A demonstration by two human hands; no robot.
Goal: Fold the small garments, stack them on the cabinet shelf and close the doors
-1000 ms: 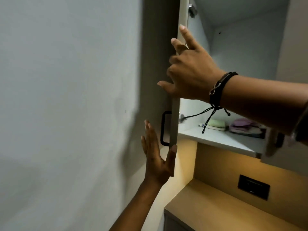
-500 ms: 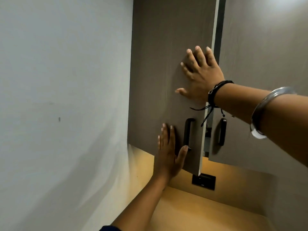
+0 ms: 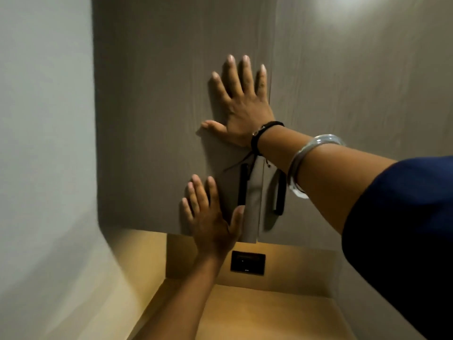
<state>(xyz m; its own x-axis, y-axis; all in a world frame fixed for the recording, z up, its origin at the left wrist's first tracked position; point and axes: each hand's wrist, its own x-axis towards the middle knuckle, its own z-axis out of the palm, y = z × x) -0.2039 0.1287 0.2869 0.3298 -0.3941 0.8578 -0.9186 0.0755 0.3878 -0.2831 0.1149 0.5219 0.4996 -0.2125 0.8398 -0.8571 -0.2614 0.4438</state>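
The left door (image 3: 159, 119) now lies flush beside the right door (image 3: 355, 106), only a thin seam between them. 1 second ago it stood wide open, showing folded garments on the shelf; 0.5 seconds ago a gap remained. Both hands press it with flat, straight fingers: the right hand (image 3: 241, 104) high by the seam, the left hand (image 3: 210, 217) low beside the black handle (image 3: 242, 185). The closed cabinet hides shelf and garments. The closing step looks nearly done. Below, a dark socket (image 3: 247, 262) sits above the wooden counter (image 3: 257, 315).
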